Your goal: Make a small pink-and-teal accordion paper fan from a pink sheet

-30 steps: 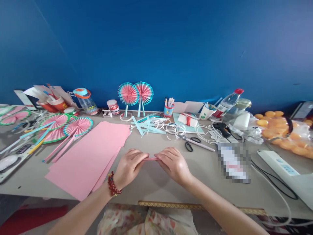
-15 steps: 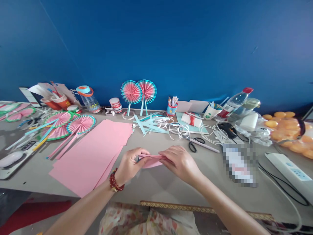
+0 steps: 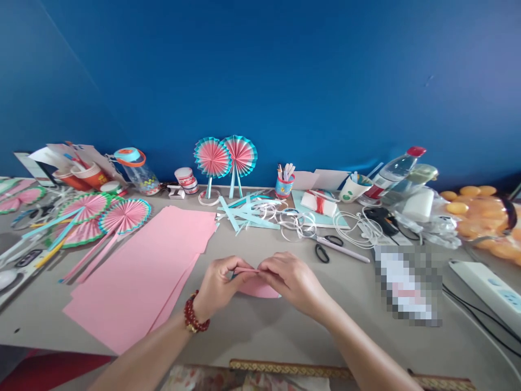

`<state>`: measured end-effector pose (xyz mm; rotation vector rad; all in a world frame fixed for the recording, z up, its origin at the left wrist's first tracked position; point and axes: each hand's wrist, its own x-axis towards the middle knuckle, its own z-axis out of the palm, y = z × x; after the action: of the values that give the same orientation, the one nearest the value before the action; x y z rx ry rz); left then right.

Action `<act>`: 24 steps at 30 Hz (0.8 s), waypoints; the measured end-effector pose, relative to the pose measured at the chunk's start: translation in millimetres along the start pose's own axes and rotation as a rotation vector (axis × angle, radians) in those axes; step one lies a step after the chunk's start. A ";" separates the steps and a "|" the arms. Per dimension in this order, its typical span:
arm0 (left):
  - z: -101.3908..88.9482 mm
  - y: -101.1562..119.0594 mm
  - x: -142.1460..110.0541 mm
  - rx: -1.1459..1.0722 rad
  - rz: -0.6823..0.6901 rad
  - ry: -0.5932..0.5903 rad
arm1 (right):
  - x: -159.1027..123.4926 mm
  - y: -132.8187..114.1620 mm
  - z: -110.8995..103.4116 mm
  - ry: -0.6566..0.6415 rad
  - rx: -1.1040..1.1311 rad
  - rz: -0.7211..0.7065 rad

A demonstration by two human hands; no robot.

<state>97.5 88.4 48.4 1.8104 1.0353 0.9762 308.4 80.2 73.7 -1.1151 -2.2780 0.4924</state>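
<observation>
A pleated piece of pink paper (image 3: 257, 287) is held just above the table, its folds stacked at the top and a curved flap hanging below. My left hand (image 3: 222, 283), with a red bead bracelet at the wrist, is closed on the paper's left end, where a bit of blue edge shows. Opposite it, my right hand (image 3: 288, 281) pinches the fold near the middle, thumb below and fingers on top. Fingers cover much of the pleats. Left of my hands lies a stack of large pink paper sheets (image 3: 142, 271).
Finished paper fans (image 3: 240, 156) lean on the blue wall, and others (image 3: 125, 215) lie at left. Cut paper strips (image 3: 248, 212), scissors (image 3: 323, 251), a pen cup (image 3: 284, 183), a bottle (image 3: 393, 172), a power strip (image 3: 488, 285) and cables spread across the table.
My right hand has shifted left along the paper, closer to my left hand. More of the pink flap now shows beneath the fingers. The view has tilted slightly.
</observation>
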 end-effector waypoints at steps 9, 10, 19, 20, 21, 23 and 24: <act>1.1 -4.2 4.3 -0.055 0.077 -0.070 | 0.0 6.7 -8.5 -0.067 0.177 -0.012; 0.0 -4.7 4.3 -0.059 0.068 -0.102 | -0.3 6.9 -9.7 -0.071 0.171 -0.009; -2.1 -2.6 0.2 -0.040 0.119 -0.105 | -3.0 4.5 -9.4 -0.025 0.081 -0.053; -1.5 -1.4 0.2 -0.057 0.072 -0.118 | -3.4 4.2 -8.5 -0.017 0.073 -0.060; -1.0 -0.2 0.3 -0.070 0.033 -0.127 | -3.8 3.9 -7.8 -0.015 0.070 -0.065; -0.4 1.5 0.1 -0.084 -0.005 -0.135 | -4.6 3.2 -7.3 -0.018 0.066 -0.069; -0.3 1.7 -0.2 -0.087 0.001 -0.134 | -5.0 3.0 -7.6 -0.022 0.064 -0.066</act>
<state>97.5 87.8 50.0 1.7785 0.8964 0.8743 317.4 78.6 76.5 -1.0054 -2.2935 0.5496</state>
